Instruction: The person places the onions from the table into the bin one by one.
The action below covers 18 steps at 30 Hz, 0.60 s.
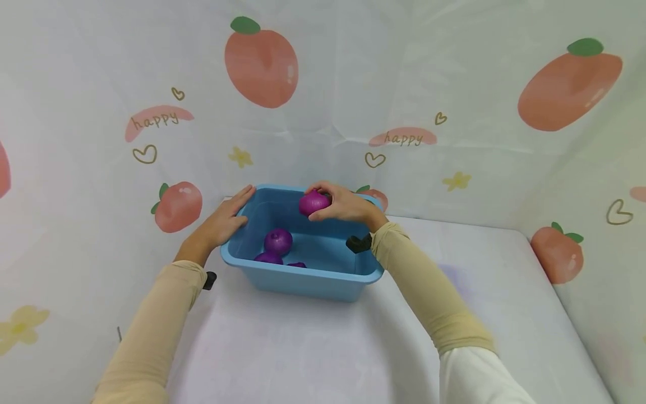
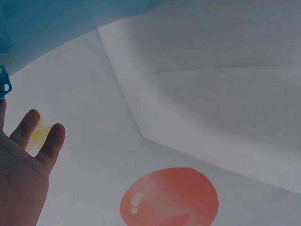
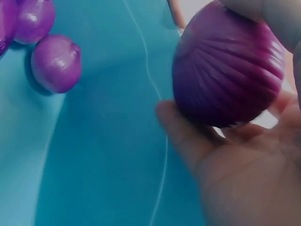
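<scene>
In the head view my right hand (image 1: pixel 349 205) holds a red onion (image 1: pixel 312 203) above the far inner wall of a blue plastic tub (image 1: pixel 303 274). The right wrist view shows this onion's ribbed purple skin (image 3: pixel 225 70) between thumb and fingers. Inside the tub, toward its left end, lie a round red onion (image 1: pixel 278 241), another partly hidden behind the front rim, and a small purple bit showing just over that rim. My left hand (image 1: pixel 218 223) rests on the tub's left rim, its fingers straight. Spread fingers show in the left wrist view too.
The tub stands on a white-covered table (image 1: pixel 298 348) near the back wall. A white sheet (image 1: pixel 323 112) printed with peaches, hearts and "happy" hangs behind and at both sides. Dark wrist camera mounts (image 1: pixel 359 243) stick out from the sleeves.
</scene>
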### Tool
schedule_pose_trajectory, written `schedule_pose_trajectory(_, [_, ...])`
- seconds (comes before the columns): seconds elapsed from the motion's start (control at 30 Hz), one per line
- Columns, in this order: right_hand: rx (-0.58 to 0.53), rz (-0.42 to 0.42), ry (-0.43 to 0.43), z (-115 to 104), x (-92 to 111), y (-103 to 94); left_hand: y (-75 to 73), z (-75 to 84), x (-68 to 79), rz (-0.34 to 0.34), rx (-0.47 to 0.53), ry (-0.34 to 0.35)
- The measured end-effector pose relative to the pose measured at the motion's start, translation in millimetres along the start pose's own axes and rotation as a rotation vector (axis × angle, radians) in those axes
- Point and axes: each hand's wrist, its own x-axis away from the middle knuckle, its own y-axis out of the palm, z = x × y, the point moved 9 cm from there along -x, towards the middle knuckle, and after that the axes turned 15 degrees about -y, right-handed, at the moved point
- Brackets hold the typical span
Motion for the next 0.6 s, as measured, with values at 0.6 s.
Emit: schedule_pose_trajectory(0.6, [0.089, -0.176, 0.059, 30, -25, 47.4, 0.7, -3.8, -1.8, 0.021, 0.012, 0.005])
